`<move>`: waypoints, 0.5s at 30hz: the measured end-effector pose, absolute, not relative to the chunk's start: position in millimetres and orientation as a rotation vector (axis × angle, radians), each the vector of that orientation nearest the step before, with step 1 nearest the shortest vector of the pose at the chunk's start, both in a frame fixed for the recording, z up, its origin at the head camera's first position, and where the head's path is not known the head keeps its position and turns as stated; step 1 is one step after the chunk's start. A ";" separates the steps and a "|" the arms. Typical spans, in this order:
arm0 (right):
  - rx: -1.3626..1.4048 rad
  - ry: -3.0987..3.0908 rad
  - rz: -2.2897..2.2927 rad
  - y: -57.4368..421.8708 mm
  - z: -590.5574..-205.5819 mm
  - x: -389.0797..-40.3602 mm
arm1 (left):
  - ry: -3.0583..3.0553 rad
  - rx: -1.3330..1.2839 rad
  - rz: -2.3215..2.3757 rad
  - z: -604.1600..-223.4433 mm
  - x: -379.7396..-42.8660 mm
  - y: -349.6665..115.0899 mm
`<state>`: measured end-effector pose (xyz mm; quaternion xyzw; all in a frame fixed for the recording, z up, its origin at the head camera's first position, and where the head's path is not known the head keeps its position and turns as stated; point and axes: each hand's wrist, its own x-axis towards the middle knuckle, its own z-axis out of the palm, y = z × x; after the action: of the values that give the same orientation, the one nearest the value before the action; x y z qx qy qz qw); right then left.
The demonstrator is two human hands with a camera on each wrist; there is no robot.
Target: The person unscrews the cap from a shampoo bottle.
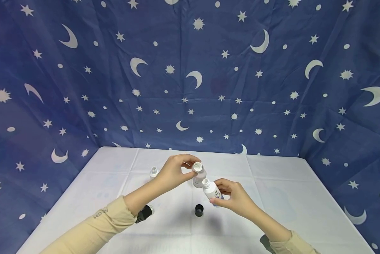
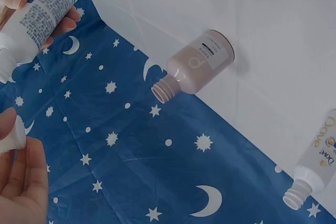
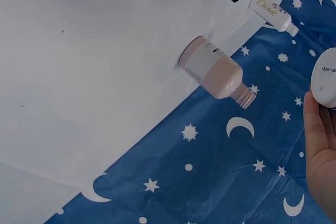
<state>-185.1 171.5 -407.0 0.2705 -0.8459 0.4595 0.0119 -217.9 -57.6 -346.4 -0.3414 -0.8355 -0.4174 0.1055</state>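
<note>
My left hand (image 1: 174,171) pinches a small white screw cap (image 1: 197,167) between thumb and fingers, its hollow side showing in the head view. In my right hand (image 1: 236,197) is a white bottle (image 1: 211,190) with a blue-edged printed label, uncapped and tilted with its neck toward the left. Small print covers the label (image 2: 47,11) in the left wrist view. A pink bottle (image 2: 197,64) without a cap stands on the table between and behind the hands. The cap overlaps its top in the head view.
An uncapped white Dove bottle (image 3: 270,11) stands farther left, partly behind the left forearm in the head view. A black cap (image 1: 199,210) sits on the white-covered table (image 1: 228,233) in front of the hands. Blue star-and-moon cloth (image 1: 164,77) hangs around the back and sides.
</note>
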 end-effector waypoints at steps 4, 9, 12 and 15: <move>0.820 -2.652 1.425 175.0 -408.8 -184.7 | -2.457 -1.008 -1.245 -347.9 -218.1 -55.7; 0.824 -2.650 1.414 181.0 -411.9 -185.2 | -2.442 -1.024 -1.245 -351.1 -218.8 -52.9; 0.826 -2.649 1.399 185.4 -413.8 -185.9 | -2.440 -1.012 -1.252 -353.9 -219.3 -51.2; 0.815 -2.635 1.388 189.6 -416.1 -186.8 | -2.435 -0.988 -1.265 -357.3 -219.0 -49.3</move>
<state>-186.8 189.6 -416.1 0.2640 -0.8530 0.4494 0.0270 -219.0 -49.3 -357.3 -0.3368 -0.8295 -0.4311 0.1123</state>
